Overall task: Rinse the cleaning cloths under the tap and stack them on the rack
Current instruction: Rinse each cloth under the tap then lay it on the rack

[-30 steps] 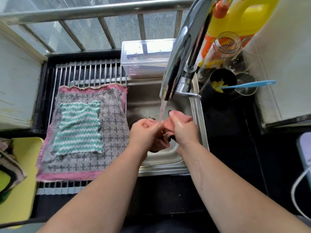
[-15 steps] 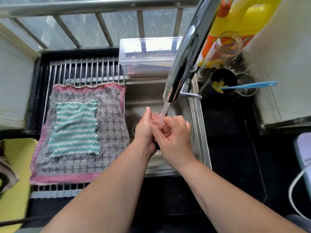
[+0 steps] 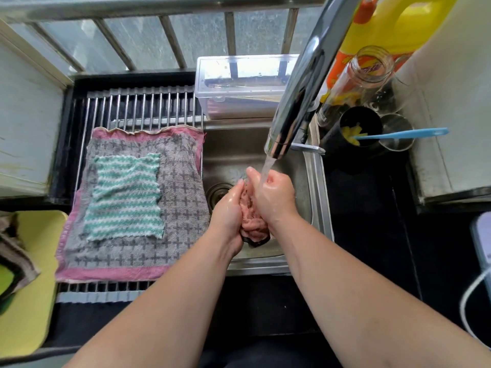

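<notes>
While water falls from the curved chrome tap (image 3: 300, 96) onto my right hand (image 3: 273, 197), I grasp a bunched pink fleecy cloth (image 3: 252, 221) between both palms over the stainless steel sink (image 3: 317, 195). My left hand (image 3: 228, 208) cups round it from the left and my right curls over it. The wad's long axis runs from my fingertips back toward me, with a dark edge poking out at the near end. On the metal bar rack (image 3: 138, 107) to the left, a green-and-white striped cloth (image 3: 125, 197) lies flat on a grey cross-patterned towel with a pink border (image 3: 183, 187).
</notes>
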